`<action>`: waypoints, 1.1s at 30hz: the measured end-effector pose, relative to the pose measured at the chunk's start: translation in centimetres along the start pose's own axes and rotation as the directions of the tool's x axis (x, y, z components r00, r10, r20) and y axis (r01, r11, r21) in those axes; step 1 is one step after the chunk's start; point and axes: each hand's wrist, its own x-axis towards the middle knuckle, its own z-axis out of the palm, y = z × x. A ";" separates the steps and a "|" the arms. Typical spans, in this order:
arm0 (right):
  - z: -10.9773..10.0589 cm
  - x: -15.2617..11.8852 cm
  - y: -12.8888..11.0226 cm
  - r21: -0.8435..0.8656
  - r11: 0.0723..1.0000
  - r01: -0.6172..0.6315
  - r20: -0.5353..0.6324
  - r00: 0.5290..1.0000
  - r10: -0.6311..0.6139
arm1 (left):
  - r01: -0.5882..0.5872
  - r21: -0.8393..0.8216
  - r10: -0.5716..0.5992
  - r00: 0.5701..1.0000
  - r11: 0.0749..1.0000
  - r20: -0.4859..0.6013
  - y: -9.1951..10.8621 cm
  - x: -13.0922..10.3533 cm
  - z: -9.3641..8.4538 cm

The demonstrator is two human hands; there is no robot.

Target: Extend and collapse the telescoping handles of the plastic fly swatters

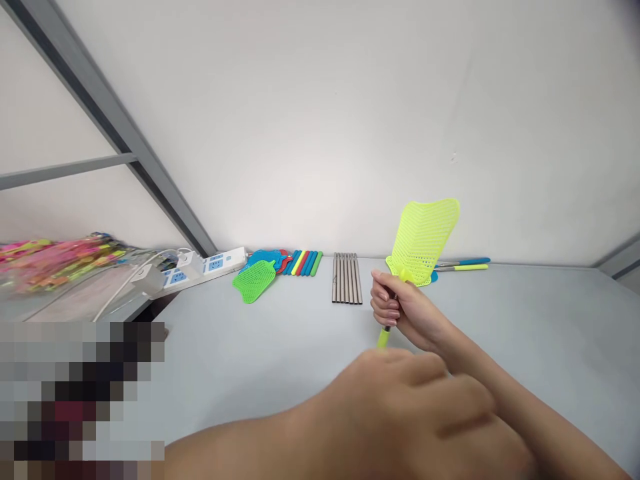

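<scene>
My right hand (395, 303) is wrapped around the thin metal shaft of a yellow-green fly swatter (425, 233), just below its head. The perforated head stands tilted up above that hand. Below the fist, the swatter's yellow grip (383, 337) runs down behind my left hand (420, 413), which is large and slightly blurred in the foreground. The left fingers are curled closed at the grip, and the back of the hand hides the grip's lower end. Behind the raised head, other swatters with a blue handle (475, 261) and a yellow handle (470, 267) lie by the wall.
On the grey table (280, 360) lie a green swatter head (255, 281), blue heads (263, 258), a row of coloured grips (303, 263) and several metal tubes (347, 280). White power strips (220, 263) and a blurred colourful pile (65, 263) are at left.
</scene>
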 end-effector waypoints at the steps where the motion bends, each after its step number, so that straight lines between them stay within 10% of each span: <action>1: 0.0 0.1 0.1 0.009 1.000 -0.005 -0.004 1.000 0.005 | -0.056 0.002 0.055 0.991 0.998 0.119 -0.5 0.8 0.0; 2: 0.0 0.2 0.2 0.015 1.000 -0.009 -0.009 1.000 0.009 | -0.178 0.053 0.161 0.957 0.983 0.242 -1.3 1.4 0.0; 4: 0.0 0.3 0.5 0.027 1.000 -0.007 -0.018 1.000 0.008 | -0.273 0.180 0.256 0.960 0.945 0.111 -3.3 1.7 0.4; 8: -0.1 0.7 1.3 0.099 0.994 0.033 0.003 0.999 -0.034 | 0.158 0.149 -0.139 0.982 0.976 -0.130 -7.8 0.6 1.5; 17: -0.9 2.0 2.6 0.230 0.968 0.099 -0.015 0.995 -0.098 | 0.587 -0.400 -0.450 0.804 0.704 0.388 -11.6 0.9 0.8; 24: -1.0 1.1 3.6 0.276 0.958 -0.082 0.205 0.978 0.024 | 0.862 -0.481 -0.221 0.506 0.160 0.834 -11.2 0.2 -1.6; 28: -0.4 1.0 3.9 0.313 0.944 -0.102 0.195 0.980 0.041 | 0.843 -0.500 -0.224 0.536 0.199 0.814 -11.2 -0.2 -1.6; 33: 0.0 1.3 4.1 0.302 0.952 -0.040 0.034 0.999 0.031 | 0.730 -0.480 -0.372 0.670 0.487 0.643 -11.2 -0.4 0.0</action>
